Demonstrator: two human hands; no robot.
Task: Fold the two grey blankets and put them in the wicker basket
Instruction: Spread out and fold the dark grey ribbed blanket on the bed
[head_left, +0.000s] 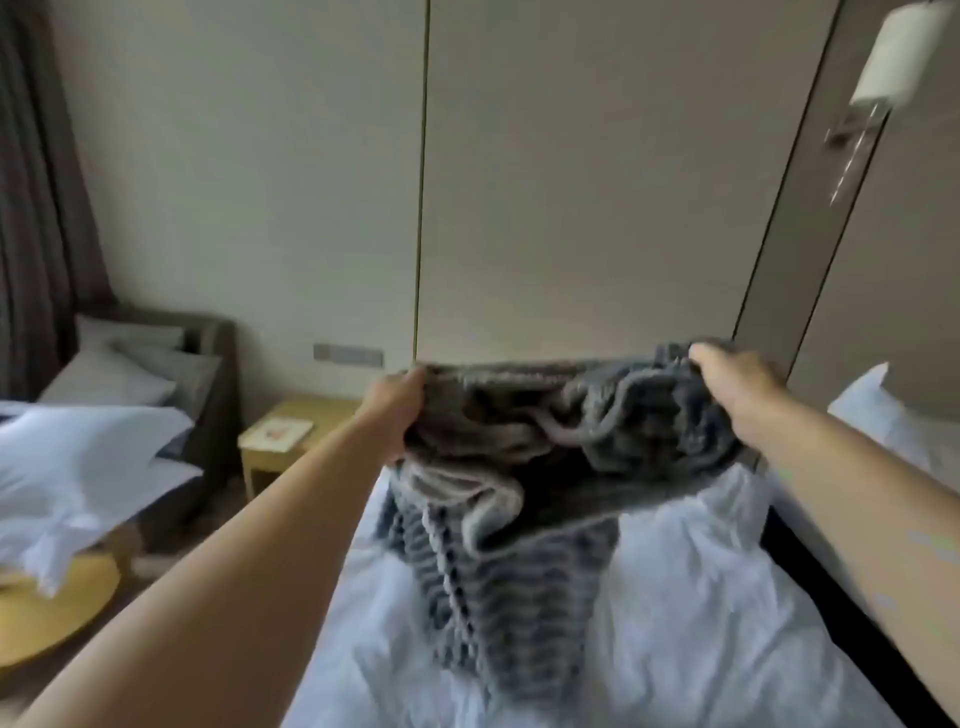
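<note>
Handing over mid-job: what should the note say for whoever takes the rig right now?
Hands: left hand grips the grey blanket at its top edge; right hand grips the bunched other end. It hangs between them, lower part on the white bed. Done: no fold yet. Left: fold it and the second blanket, fill the wicker basket; neither is in view.

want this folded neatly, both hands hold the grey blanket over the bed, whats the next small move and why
Probably draw the left hand and right hand apart to pull the top edge taut: the grey blanket hangs bunched between them, its lower part on the bed, too rumpled to fold.
</note>
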